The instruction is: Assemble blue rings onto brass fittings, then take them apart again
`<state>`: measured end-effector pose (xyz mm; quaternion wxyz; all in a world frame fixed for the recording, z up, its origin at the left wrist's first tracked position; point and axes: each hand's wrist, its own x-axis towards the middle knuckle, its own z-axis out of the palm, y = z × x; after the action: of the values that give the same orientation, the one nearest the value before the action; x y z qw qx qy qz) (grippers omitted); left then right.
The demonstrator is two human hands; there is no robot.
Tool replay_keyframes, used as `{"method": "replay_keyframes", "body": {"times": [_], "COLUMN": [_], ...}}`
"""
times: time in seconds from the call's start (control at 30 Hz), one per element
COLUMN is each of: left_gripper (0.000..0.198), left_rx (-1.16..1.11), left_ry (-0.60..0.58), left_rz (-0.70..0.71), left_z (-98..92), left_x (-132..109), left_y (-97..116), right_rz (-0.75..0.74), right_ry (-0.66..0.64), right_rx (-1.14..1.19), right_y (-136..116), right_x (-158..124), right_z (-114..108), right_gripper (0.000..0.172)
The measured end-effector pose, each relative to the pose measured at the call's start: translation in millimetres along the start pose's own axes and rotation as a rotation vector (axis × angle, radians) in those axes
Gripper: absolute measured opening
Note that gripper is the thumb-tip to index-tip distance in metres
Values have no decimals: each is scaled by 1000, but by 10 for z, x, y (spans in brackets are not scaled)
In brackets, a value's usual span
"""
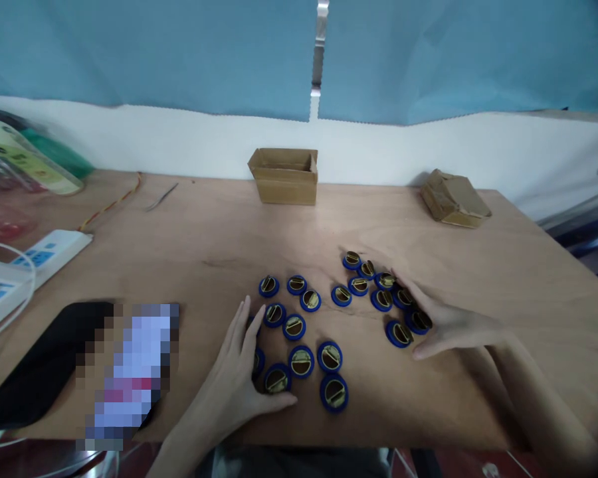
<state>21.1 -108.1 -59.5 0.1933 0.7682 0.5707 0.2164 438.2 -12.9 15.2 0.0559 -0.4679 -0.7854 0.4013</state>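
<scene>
Two loose groups of blue round caps are spread on the wooden table (pixel 179 252), one beside each hand. The left hand (pixel 239 378) is laid flat and open, fingers (pixel 239 318) stretched away from the body and thumb pointing right, so that the near group of caps (pixel 299 345) is cupped in the crook between fingers and thumb; the closest caps are touched along the inner edge of the hand, and the rest are found just to its right and ahead of it. The right hand (pixel 438 322) is likewise opened flat, palm down, with its fingers reaching left and forward over the far group of caps (pixel 379 289); several caps are covered or touched by the fingertips, the others trail away to the left of them. Nothing is gripped by either hand. Between the two groups a strip of bare table is left, so each group is nearer to its own hand
</scene>
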Motion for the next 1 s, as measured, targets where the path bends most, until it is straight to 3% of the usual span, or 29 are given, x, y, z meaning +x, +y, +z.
{"method": "replay_keyframes", "body": {"times": [0.13,0.27,0.4,0.6,0.7,0.83,1.0], "left_gripper": [136,138,138,135,132,127,124], "left_rx": [-18,-7,-3,38,42,10,11], "left_ry": [-28,-66,-64,-101,-116,-118,-134], "left_rz": [59,111,146,193,188,192,225], "left_z": [-3,-2,3,-19,-24,-20,-19], "left_x": [141,275,385,473,491,527,617], "left_y": [11,60,90,44,29,32,26], "right_rz": [-54,-9,-54,-14,3,-54,-82], "right_ry": [68,-20,-12,59,178,328,355], "right_rx": [-5,22,5,-64,-189,-442,-530], "right_y": [-136,-128,-163,-479,-619,-680,-624], "right_x": [74,167,229,106,27,40,181], "right_z": [205,415,581,887,1124,1355,1308], "right_gripper": [129,138,150,154,158,146,134]}}
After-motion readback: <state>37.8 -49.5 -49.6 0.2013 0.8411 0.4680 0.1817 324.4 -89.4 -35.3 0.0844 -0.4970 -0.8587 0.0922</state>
